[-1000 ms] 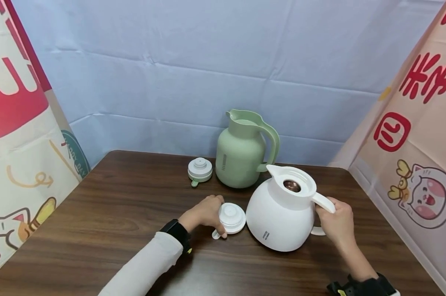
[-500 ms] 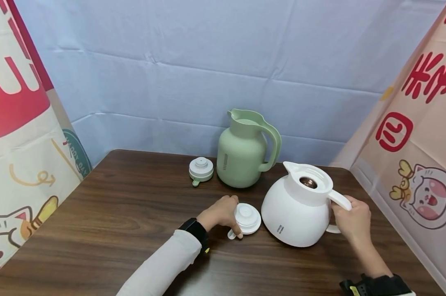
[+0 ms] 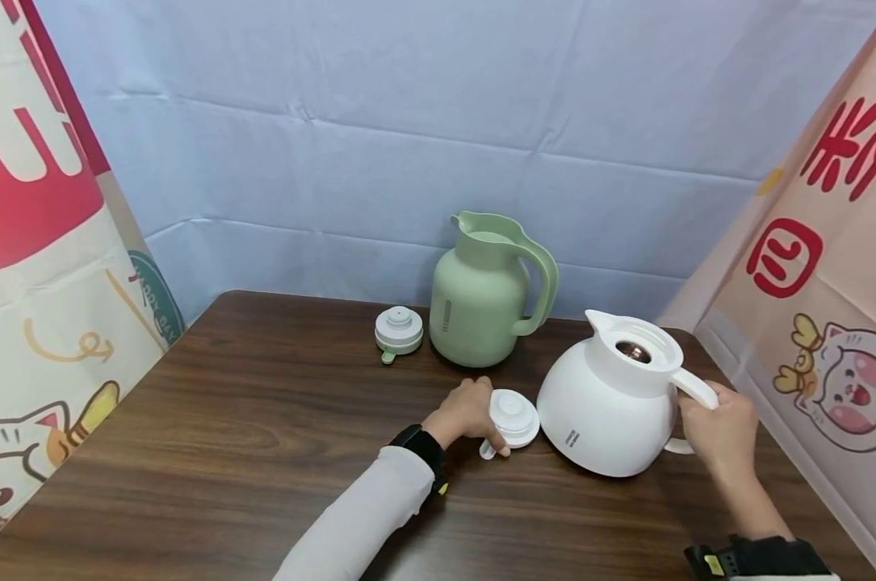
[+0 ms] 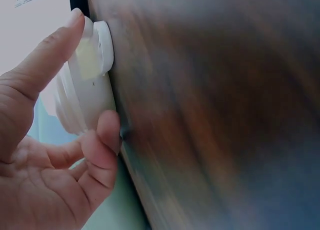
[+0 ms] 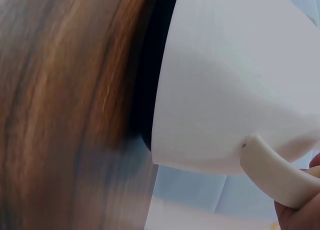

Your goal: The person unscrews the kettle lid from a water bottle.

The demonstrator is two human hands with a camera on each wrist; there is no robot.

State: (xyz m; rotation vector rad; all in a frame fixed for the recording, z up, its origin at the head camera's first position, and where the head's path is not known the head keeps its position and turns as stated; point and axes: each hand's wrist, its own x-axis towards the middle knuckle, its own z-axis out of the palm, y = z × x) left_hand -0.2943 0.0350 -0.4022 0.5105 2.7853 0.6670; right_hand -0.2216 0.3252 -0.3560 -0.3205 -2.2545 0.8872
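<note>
My left hand (image 3: 470, 411) grips a white jug lid (image 3: 513, 418) low at the tabletop. In the left wrist view the thumb lies along the tab side of the lid (image 4: 95, 97), and curled fingers hold its edge. Just to the right is a white vacuum jug (image 3: 601, 415), its mouth uncovered and its metallic inside showing. My right hand (image 3: 721, 428) holds that jug by its handle (image 5: 275, 177). The jug stands nearly upright, with its spout toward the back left. Whether its base touches the table, I cannot tell.
Behind the lid stands a green jug (image 3: 477, 303) with its handle to the right. Left of it lies a white lid with a green tab (image 3: 398, 331). The brown wooden table (image 3: 212, 436) ends at a blue cloth (image 3: 299, 161), with printed cloths at both sides.
The white jug and the white lid have both moved to the right, each still held by its hand. The green jug and its neighbouring lid keep their places on the table.
</note>
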